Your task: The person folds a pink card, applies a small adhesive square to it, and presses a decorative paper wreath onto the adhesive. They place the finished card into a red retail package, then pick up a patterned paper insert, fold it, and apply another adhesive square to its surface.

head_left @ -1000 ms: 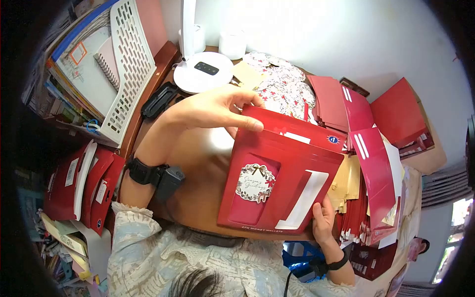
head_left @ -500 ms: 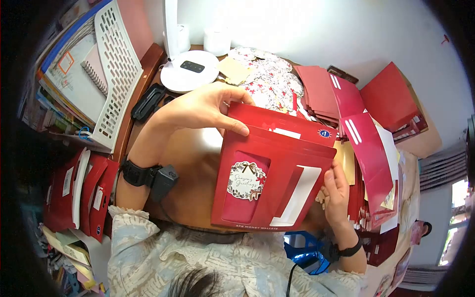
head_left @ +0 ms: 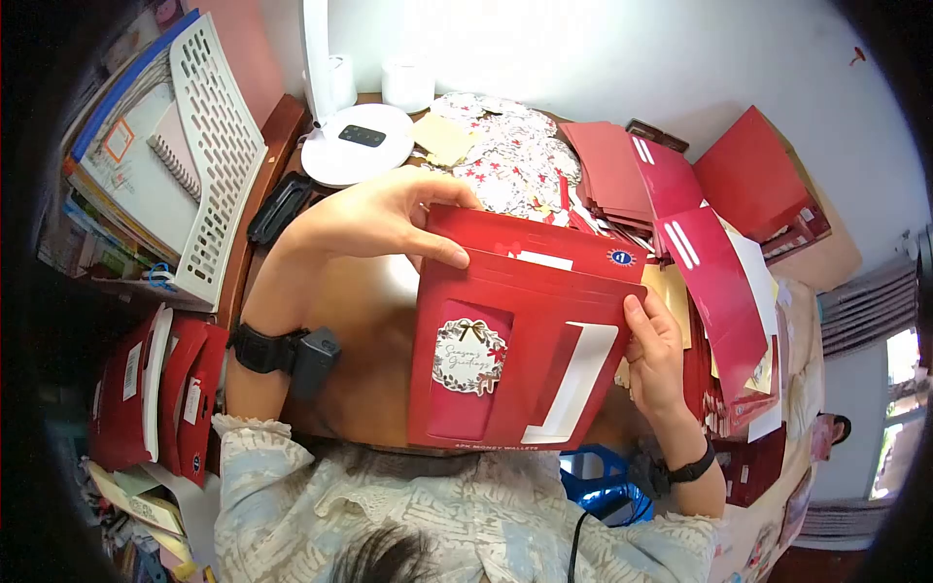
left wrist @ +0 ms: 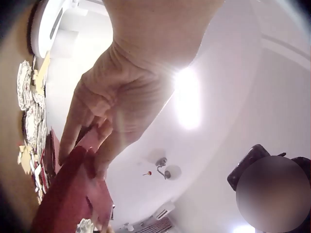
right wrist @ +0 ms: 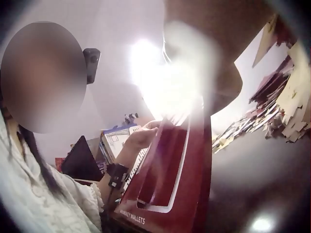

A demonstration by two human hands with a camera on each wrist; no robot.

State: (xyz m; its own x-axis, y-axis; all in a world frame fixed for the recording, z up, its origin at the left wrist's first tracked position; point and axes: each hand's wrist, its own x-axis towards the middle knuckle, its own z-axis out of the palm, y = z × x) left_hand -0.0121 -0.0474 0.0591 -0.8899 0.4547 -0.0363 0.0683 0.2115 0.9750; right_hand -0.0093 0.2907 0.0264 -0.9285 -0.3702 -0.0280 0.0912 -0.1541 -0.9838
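A red money-wallet package (head_left: 544,311), with a round wreath tag (head_left: 470,356) behind its left part and a white L-shaped area at its right, is held up over the desk. The left hand (head_left: 389,219) pinches its top left corner, thumb in front; the left wrist view shows this hand (left wrist: 116,97) gripping the red card (left wrist: 68,194). At the upper right edge the right hand (head_left: 657,360) pinches the package, thumb on the front. The right wrist view shows the package (right wrist: 194,165) beside the right hand, which is partly lost in glare.
A white lamp base (head_left: 357,146) and a pile of printed round tags (head_left: 515,160) lie at the back. Red card stacks (head_left: 607,175) and magenta folders (head_left: 714,291) fill the right side. A white perforated file holder (head_left: 219,165) stands left, above red packages (head_left: 136,389).
The right hand has moved up the package's right side, from near the lower corner to the upper edge. The left hand keeps its grip; the package appears slightly further left in view.
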